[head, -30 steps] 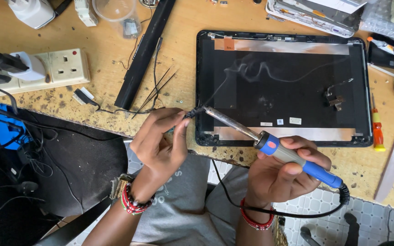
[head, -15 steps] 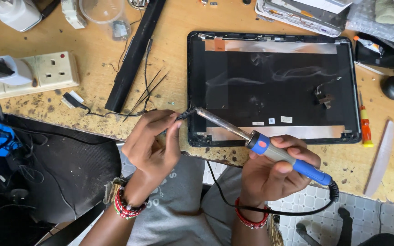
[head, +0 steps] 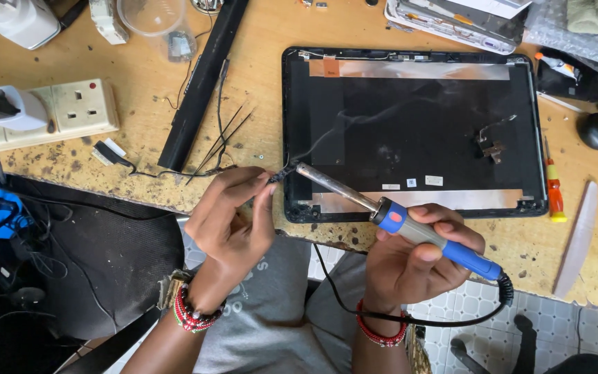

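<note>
White labels [head: 422,183] on black lid [head: 417,125]

Little differs from a second ago. The left hand [head: 233,221] sits a touch closer to the lid [head: 417,131] edge, its pinched wire [head: 277,174] now meeting the iron [head: 410,225] tip. Smoke curls higher across the lid. The right hand [head: 413,260] rides slightly lower.
</note>
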